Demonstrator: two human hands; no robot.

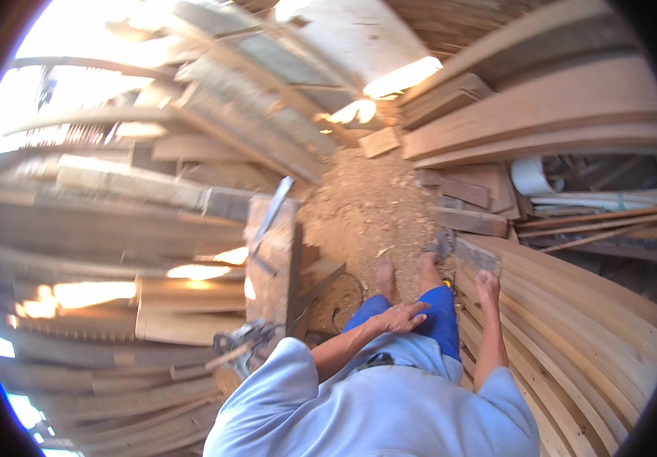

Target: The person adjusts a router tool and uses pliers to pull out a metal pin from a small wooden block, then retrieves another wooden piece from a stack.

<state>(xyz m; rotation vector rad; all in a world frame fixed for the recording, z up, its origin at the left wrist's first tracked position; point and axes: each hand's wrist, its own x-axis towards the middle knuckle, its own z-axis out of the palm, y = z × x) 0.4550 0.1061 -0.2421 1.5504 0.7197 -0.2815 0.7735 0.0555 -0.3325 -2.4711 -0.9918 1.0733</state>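
My right hand (487, 285) is closed at the near end of a short, flat grey-brown piece (478, 255), held over the stacked planks on the right. Its exact kind is not clear; it could be a wood offcut or a tool. My left hand (404, 317) rests across the front of my blue shorts (441, 312), fingers stretched out and holding nothing. To the left, a narrow metal strip (273, 213) lies on a wooden bench board (271, 255). A grey power tool (246, 343) with a cable sits beside the board's near end, partly blurred.
Long planks (572, 312) are stacked along my right side. More curved boards (541, 114) lie beyond at the far right. Blurred timber stacks (100, 228) fill the left. Wood shavings cover the dirt floor (366, 198) ahead, where a small wood block (379, 142) lies.
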